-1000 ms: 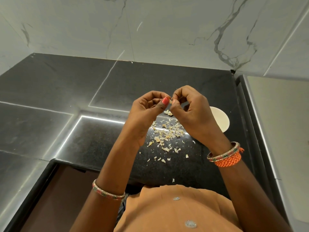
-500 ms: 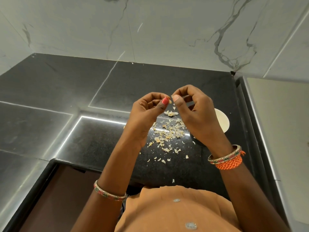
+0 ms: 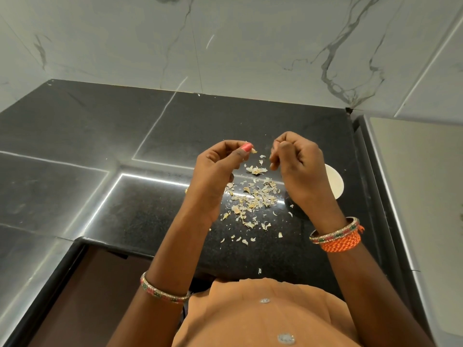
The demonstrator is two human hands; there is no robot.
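Note:
My left hand is raised over the black counter and pinches a small pale piece between thumb and fingertips. My right hand hovers a short gap to its right, fingers curled with the tips pointing down. I see nothing held in it. A couple of tiny pale flakes hang in the air between the hands. Below them a scatter of dry pale peel bits lies on the counter.
A white round dish sits on the counter behind my right wrist, partly hidden. A marble wall backs the counter. A pale raised surface runs along the right. The counter's front edge drops off near my body.
My hands, which met fingertip to fingertip over the peel pile, have pulled apart sideways. Small flakes now show between them.

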